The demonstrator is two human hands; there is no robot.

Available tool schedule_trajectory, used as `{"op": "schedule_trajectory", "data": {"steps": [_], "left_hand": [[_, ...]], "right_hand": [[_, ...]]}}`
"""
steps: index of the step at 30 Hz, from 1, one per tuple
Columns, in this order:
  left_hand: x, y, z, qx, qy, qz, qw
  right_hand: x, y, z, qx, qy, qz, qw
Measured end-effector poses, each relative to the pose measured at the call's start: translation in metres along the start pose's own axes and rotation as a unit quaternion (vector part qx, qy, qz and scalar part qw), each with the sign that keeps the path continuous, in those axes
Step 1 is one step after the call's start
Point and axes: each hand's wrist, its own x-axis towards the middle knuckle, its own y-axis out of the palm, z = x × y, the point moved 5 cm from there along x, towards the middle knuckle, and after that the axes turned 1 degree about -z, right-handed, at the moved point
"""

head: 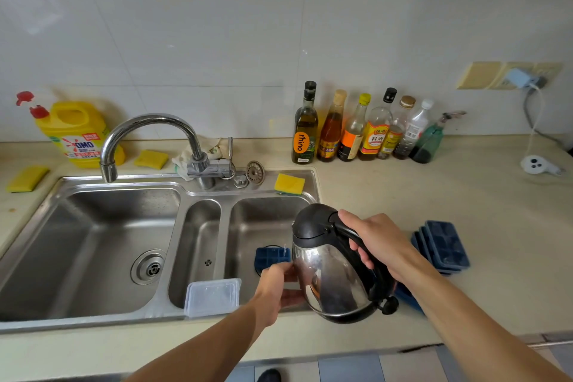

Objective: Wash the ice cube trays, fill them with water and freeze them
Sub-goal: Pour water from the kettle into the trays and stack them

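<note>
**A:** What have I got in each hand?

**B:** My right hand (376,242) is wrapped tight around the black handle of the steel kettle (333,267), tipped spout-down over the right basin of the sink (192,192). My left hand (279,284) has fingers curled onto the near edge of a blue ice cube tray (272,256), holding it low in that basin under the spout. A thin stream seems to be falling onto it.

**A:** And the other trays?

**B:** A stack of blue trays (443,246) sits on the counter (465,195) just right of the sink, well clear of the pour.

**A:** How will the tray handle once it's full?

**B:** I'd judge it light and a bit bendy, wet and slippery at the rim. Loaded with water it will slosh, so I'd hold it level by both short ends, not pinched at one edge as now. The kettle looks the heavier item; the handle is the only sensible grip.

**A:** Anything I can't make out?

**B:** The kettle body hides most of the tray and my left fingertips, so I can't tell how full the cells are. Something blue shows below the kettle base, cut off, possibly another tray. A clear lid or container (213,296) rests on the sink's front rim
</note>
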Motion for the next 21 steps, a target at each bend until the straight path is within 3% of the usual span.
{"op": "schedule_trajectory", "data": {"steps": [14,21], "left_hand": [[0.01,0.001,-0.01,-0.001,0.021,0.007,1.0],[0.02,0.005,-0.04,0.033,0.088,-0.009,0.996]], "right_hand": [[0.01,-0.001,-0.002,0.009,-0.007,0.0,1.0],[0.017,-0.008,-0.017,0.048,-0.049,-0.058,0.996]]}}
